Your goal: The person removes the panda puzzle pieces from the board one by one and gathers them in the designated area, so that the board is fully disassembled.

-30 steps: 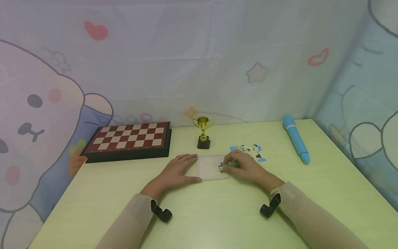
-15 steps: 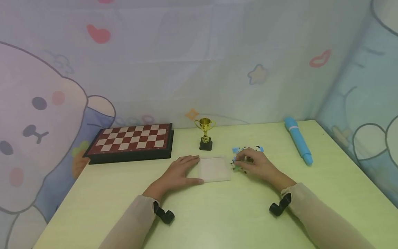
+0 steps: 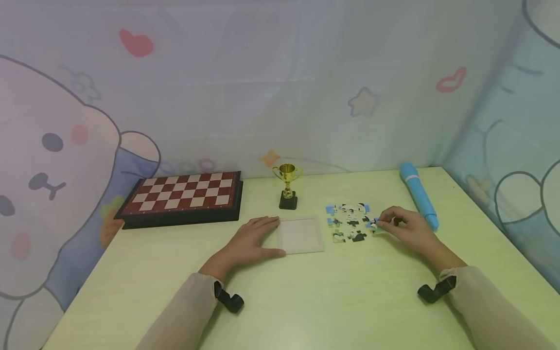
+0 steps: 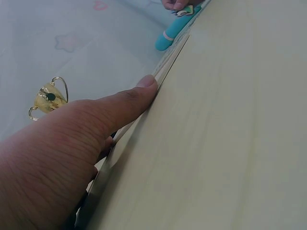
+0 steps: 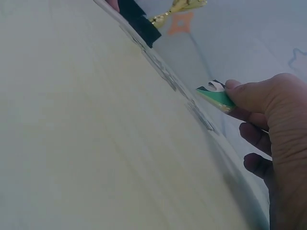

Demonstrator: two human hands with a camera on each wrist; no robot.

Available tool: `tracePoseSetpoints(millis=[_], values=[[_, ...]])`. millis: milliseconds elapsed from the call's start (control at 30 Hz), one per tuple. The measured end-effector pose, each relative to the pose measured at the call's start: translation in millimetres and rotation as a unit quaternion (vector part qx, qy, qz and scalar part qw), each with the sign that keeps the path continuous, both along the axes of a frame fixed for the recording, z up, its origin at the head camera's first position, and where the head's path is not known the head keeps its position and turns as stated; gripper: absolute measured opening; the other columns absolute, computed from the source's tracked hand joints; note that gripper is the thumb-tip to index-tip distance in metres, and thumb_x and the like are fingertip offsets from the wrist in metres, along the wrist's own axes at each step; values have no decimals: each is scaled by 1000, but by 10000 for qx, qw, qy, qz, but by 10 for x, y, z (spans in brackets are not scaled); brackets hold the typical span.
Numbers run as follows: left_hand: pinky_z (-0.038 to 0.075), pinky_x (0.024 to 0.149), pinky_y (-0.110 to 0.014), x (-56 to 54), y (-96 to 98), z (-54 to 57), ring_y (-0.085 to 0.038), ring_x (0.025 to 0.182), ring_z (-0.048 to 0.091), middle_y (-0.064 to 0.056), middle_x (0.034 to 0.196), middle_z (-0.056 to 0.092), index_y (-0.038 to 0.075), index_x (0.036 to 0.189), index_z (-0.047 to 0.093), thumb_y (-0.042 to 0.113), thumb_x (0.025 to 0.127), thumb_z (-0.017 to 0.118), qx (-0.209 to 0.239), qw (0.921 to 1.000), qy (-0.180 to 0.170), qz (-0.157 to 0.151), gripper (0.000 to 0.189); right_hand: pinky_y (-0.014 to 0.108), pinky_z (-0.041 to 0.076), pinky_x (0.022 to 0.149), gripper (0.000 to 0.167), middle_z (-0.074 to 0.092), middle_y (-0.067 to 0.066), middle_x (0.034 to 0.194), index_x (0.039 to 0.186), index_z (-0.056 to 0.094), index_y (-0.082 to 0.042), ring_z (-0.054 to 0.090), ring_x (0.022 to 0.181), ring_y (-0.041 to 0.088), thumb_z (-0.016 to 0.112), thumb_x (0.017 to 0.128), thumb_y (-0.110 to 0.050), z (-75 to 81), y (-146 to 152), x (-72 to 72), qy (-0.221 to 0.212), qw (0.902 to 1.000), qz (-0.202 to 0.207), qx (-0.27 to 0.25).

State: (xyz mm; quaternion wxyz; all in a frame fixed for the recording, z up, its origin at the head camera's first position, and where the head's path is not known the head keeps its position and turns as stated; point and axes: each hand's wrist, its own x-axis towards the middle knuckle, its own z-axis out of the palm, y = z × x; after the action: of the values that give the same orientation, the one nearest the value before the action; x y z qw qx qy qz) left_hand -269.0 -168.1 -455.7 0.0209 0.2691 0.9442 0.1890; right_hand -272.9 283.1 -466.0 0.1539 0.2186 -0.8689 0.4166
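At the left side of a shallow white square puzzle tray (image 3: 301, 236) lies my left hand (image 3: 251, 243), its thumb by the near corner and its fingertips by the far one. The thumb (image 4: 120, 105) stretches straight along the tray's edge in the left wrist view. My right hand (image 3: 407, 228) pinches a puzzle piece (image 5: 216, 97) with green and white print between thumb and forefinger. That piece is tilted above the table in the right wrist view. Just left of this hand, several puzzle pieces (image 3: 350, 210) with blue, white and black print lie loosely in rows.
A red-and-white chessboard box (image 3: 181, 197) stands at the back left. Behind the tray is a small gold trophy cup (image 3: 287, 177) on a black base. A blue cylindrical, pen-like thing (image 3: 419, 194) lies at the back right, just beyond my right hand. Printed cloth hangs behind the table.
My right hand has moved right with the puzzle piece, from over the tray's right edge to the right side of the loose pieces, uncovering them. My left hand has stayed at the tray.
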Motion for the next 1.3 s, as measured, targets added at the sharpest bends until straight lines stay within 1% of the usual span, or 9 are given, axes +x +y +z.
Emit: tracePoseSetpoints(millis=[133, 300, 400, 533, 700, 833, 1067, 1200, 1300], values=[[23, 117, -53, 8, 6, 15, -24, 149, 26, 7, 161, 33, 26, 157, 39, 76, 82, 62, -14, 10000, -9, 6, 93, 21, 47, 67, 8, 67, -3, 85, 96, 71, -18, 59, 75, 12, 75, 92, -12, -14, 101, 25, -261, 9994, 217, 80], [22, 118, -54, 16, 7, 22, -24, 149, 26, 6, 161, 33, 26, 157, 39, 74, 82, 64, 9, 10000, -51, 3, 92, 21, 48, 70, 8, 68, -5, 87, 97, 70, -20, 62, 79, 11, 75, 92, -15, -29, 95, 31, -464, 9973, 444, 362], [23, 117, -54, 10, 3, 2, -24, 149, 26, 7, 161, 33, 26, 157, 39, 75, 82, 62, -34, 10000, -5, -1, 92, 21, 48, 71, 10, 68, -6, 88, 97, 69, -20, 61, 79, 10, 75, 92, -14, -45, 85, 24, -437, 9971, 456, 426], [23, 117, -53, -2, -1, -20, -23, 149, 26, 8, 161, 33, 26, 157, 38, 76, 82, 62, -53, 10000, 16, 5, 93, 21, 48, 71, 10, 66, -7, 89, 96, 67, -21, 59, 81, 10, 73, 94, -13, -73, 88, 2, -381, 9959, 641, 516], [22, 118, -52, -11, -1, -17, -23, 149, 25, 8, 162, 32, 27, 157, 37, 77, 82, 60, -72, 10000, -44, 13, 94, 22, 47, 71, 10, 64, -8, 88, 95, 65, -22, 57, 81, 10, 72, 95, -15, -50, 77, 10, -281, 9951, 733, 599], [22, 118, -53, -4, 1, -8, -24, 149, 25, 7, 162, 32, 27, 157, 37, 77, 82, 61, -81, 10000, -38, 22, 93, 22, 47, 72, 11, 65, -7, 89, 95, 66, -20, 57, 82, 10, 72, 95, -12, -33, 65, 19, -205, 9949, 804, 581], [23, 117, -55, 5, 1, 0, -25, 149, 26, 6, 161, 34, 26, 157, 38, 76, 82, 62, -21, 10000, -21, 21, 93, 23, 45, 73, 16, 65, -8, 92, 94, 66, -19, 55, 85, 11, 73, 92, -5, -44, 65, 0, 245, 9923, 998, 685], [24, 117, -55, 8, 1, 2, -25, 148, 28, 6, 161, 35, 26, 156, 40, 75, 82, 63, 21, 10000, -4, -9, 92, 23, 45, 72, 17, 64, -9, 92, 95, 65, -20, 54, 84, 9, 73, 92, -5, -57, 71, -3, 270, 9920, 979, 754], [23, 117, -55, 8, 3, 6, -25, 149, 27, 6, 161, 34, 26, 156, 39, 75, 82, 64, 45, 10000, -39, -3, 92, 23, 44, 72, 16, 64, -9, 93, 95, 65, -20, 54, 84, 9, 72, 92, -6, -64, 75, -2, 201, 9922, 959, 773]])
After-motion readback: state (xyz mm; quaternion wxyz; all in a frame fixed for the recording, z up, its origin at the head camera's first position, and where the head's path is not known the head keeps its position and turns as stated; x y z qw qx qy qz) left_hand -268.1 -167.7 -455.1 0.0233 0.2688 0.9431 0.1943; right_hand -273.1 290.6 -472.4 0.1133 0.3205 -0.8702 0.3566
